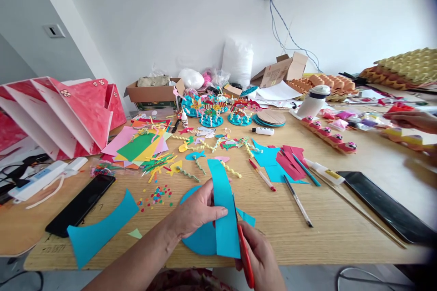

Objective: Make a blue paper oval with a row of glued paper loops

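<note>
My left hand (pixel 198 209) pinches a long strip of blue paper (pixel 223 200), its thumb flat on the front and its fingers behind. Red-handled scissors (pixel 246 259) are in my right hand (pixel 261 254), their dark blade lying along the strip's right edge. How far the blades are apart is hard to see. Below the strip a blue disc (pixel 198 238) rests on the table, partly covered by my left hand and the paper. A small blue offcut (pixel 247 217) shows just right of the blades.
A curved blue paper piece (pixel 102 227) and a black phone (pixel 80 204) lie left. Pens (pixel 297 200), red paper (pixel 292 163) and a dark tablet (pixel 385 204) lie right. Decorated blue crafts (pixel 211 118) stand at the back. Another person's hand (pixel 413 120) reaches in at far right.
</note>
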A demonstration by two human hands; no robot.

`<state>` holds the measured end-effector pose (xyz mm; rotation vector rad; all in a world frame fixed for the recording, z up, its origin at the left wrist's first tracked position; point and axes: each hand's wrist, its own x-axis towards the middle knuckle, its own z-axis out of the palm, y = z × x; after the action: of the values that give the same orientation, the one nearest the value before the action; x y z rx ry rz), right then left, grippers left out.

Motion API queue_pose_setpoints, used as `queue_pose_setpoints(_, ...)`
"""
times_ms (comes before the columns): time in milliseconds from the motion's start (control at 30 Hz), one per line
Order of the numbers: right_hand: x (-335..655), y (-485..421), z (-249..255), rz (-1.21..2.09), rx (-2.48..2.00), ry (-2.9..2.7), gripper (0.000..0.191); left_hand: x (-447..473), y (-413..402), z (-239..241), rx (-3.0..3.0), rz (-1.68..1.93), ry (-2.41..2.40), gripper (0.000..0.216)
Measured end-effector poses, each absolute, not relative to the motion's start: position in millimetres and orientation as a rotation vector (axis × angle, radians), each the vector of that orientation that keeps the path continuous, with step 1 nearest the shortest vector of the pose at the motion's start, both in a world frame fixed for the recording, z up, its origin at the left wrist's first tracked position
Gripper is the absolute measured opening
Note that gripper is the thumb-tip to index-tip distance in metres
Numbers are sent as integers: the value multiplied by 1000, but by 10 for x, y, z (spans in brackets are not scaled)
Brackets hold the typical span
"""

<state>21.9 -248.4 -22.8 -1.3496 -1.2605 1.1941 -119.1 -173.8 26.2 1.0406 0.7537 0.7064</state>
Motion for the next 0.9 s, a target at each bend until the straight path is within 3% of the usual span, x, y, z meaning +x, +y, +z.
queue_pose_setpoints(300,277,-2555,-195,1480,-1184,-979,45,-1252,-1707,291,1048,927,734,60)
queue_pose_setpoints(567,206,-2416,-207,1331,-1192,-807,39,-1182,-1742,163,1125,946,784,54)
queue_pose_setpoints(900,182,-2349,-355,1308,-1283,-853,43,-1299,-1561,300,1104,1185,912,23)
